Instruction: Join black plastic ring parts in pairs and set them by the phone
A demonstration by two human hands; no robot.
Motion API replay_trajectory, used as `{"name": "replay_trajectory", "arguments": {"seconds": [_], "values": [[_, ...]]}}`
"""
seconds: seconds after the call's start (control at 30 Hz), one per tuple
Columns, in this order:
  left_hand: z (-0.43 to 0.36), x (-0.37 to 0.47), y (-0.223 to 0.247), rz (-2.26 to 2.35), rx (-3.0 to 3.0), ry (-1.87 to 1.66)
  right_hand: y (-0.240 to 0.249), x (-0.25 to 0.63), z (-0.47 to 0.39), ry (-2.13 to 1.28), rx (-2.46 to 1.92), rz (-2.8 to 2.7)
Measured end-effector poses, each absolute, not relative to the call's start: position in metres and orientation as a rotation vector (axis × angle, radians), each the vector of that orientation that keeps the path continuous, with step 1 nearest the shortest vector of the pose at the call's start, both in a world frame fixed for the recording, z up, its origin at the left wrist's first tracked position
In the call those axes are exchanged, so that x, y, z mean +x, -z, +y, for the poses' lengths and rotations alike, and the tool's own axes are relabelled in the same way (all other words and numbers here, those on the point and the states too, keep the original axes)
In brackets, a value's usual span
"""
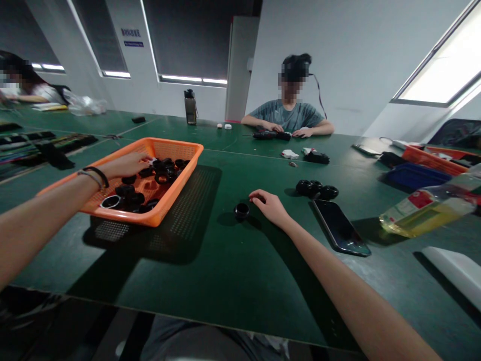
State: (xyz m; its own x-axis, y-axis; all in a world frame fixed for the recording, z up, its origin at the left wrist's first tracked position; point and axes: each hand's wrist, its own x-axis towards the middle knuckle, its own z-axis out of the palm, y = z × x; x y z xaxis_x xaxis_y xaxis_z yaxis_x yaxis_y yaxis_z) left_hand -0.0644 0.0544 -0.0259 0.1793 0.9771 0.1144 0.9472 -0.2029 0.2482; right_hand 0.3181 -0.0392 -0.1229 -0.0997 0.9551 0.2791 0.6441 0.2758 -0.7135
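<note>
My left hand (130, 164) reaches over the far part of an orange basket (152, 218), its fingertips at a small whitish item beside several black round parts (165, 170). What its fingers grip is too small to name. On the green table, a single black cup-like part (241, 211) stands upright. Just right of it, my right hand (268, 204) rests with curled fingers, not touching the part; whether anything is under the fingers is hidden. Several more black round parts (315, 189) sit together beyond my right hand.
A phone (340, 225), a bottle of yellow liquid (424, 208) and a white object (456, 268) lie at the right. Behind them are blue (417, 175) and orange containers. Across the table (225, 281) sits a person near a dark tool. A dark bottle (190, 108) stands at the back.
</note>
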Motion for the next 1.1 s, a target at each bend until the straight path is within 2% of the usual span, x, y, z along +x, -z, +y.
{"name": "replay_trajectory", "arguments": {"seconds": [0.07,0.13,0.3,0.47,0.57,0.7,0.83,0.93,1.0,1.1], "values": [[0.056,-0.067,0.029,1.970,2.370,-0.034,0.123,0.318,-0.039,-0.558,-1.443,-1.821],[0.055,-0.068,0.030,1.975,2.405,0.163,0.123,0.319,-0.039,-0.582,-1.432,-1.809],[0.046,-0.062,0.028,1.922,2.359,0.428,0.119,0.324,-0.042,-0.856,-1.241,-1.758],[0.047,-0.059,0.027,1.891,2.471,0.472,0.116,0.328,-0.044,-1.059,-1.029,-1.838],[0.045,-0.058,0.017,2.031,2.488,0.346,0.115,0.325,-0.047,-1.065,-0.974,-1.925],[0.026,-0.041,-0.010,2.268,2.416,-0.383,0.113,0.316,-0.054,-1.039,-1.050,-2.031],[-0.012,0.004,-0.024,1.944,2.540,-0.781,0.111,0.308,-0.060,-0.954,-1.091,-2.063],[-0.048,0.049,-0.007,1.519,2.722,-0.785,0.111,0.305,-0.060,-0.863,-1.111,-2.069],[-0.067,0.077,0.016,1.286,2.810,-0.644,0.112,0.305,-0.059,-0.818,-1.124,-2.062],[-0.075,0.105,0.051,1.211,2.815,-0.422,0.114,0.305,-0.056,-0.767,-1.142,-2.027]]}}
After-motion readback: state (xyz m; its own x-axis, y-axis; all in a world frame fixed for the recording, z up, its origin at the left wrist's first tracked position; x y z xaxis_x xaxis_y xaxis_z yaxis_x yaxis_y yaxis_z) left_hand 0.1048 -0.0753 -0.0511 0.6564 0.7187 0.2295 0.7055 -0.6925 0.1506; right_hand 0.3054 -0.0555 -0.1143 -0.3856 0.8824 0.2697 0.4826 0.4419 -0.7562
